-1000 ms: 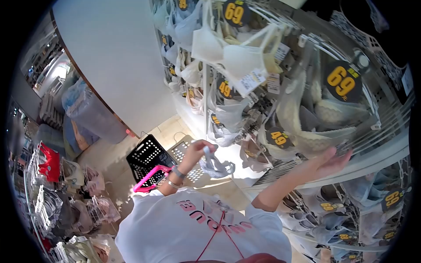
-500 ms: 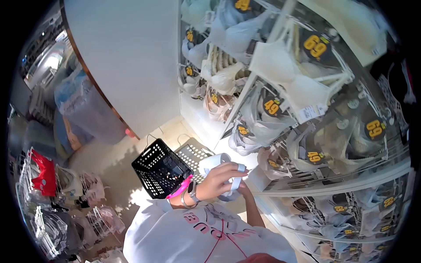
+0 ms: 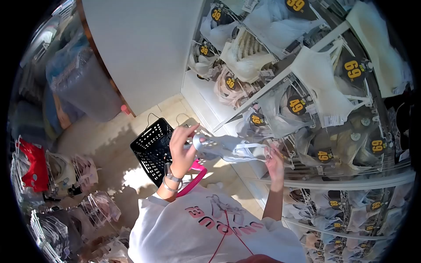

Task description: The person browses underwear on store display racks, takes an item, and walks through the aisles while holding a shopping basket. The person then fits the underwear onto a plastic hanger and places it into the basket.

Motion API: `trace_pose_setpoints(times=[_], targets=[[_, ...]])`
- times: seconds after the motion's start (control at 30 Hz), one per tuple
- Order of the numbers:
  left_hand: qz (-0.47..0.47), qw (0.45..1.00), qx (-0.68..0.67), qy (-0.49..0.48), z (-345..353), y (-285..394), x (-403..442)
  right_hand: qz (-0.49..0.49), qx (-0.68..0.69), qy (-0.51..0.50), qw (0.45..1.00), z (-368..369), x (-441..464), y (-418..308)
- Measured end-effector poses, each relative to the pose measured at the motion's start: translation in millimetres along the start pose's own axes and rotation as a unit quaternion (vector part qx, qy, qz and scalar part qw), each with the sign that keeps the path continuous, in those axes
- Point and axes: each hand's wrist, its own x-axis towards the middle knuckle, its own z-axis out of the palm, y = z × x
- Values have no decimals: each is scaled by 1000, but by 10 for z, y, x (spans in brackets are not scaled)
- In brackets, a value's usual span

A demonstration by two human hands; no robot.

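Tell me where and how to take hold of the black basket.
Take the black basket by its pink handle, probably from above, to the right of the left forearm: there the handle shows as a rounded, exposed arc.

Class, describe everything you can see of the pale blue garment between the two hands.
The pale blue garment looks like soft, thin cloth, with narrow straps towards the right-hand end and a small loop at the other. It is spread roughly sideways in mid-air, beyond the person's white shirt. The left hand holds one end and the right hand the other. Its folds make its full shape hard to tell.
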Motion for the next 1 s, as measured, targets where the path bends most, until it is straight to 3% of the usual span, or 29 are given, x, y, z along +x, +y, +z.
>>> trace_pose_setpoints(times=[0.03,0.13,0.17,0.2,0.23,0.3,0.33,0.47,0.57,0.6,0.7,0.83,1.0], targets=[[-35,999,7,-10,-71,-109,-28,-27,-2,13,1000,108,21,-43],[-128,975,-172,-57,-155,-394,-92,-85,11,56,995,482,47,-101],[-160,952,-245,-86,-173,-496,-137,-66,24,44,997,524,70,-68],[-290,882,-339,-152,-223,-583,-224,-48,36,33,998,554,92,-29],[-326,845,-390,-170,-221,-677,-281,-32,49,23,998,575,118,5],[-409,815,-359,-202,-189,-836,-410,-12,91,1,996,541,221,160],[-414,820,-356,-172,-151,-914,-526,-2,111,-8,994,523,232,243],[-501,759,-409,-71,-92,-1342,-993,19,12,61,998,567,228,532],[-485,712,-506,-30,-168,-1428,-1242,18,-99,56,993,651,112,660],[-485,719,-498,-10,-134,-1460,-1308,-5,-137,66,988,704,63,700],[-457,842,-282,-51,-100,-1413,-1455,-36,-220,83,971,670,50,867],[-384,911,-120,-85,91,-1637,-1695,-75,-306,90,945,620,56,1043],[-331,931,-109,-110,67,-1423,-1439,-118,-322,164,925,438,71,1057]])
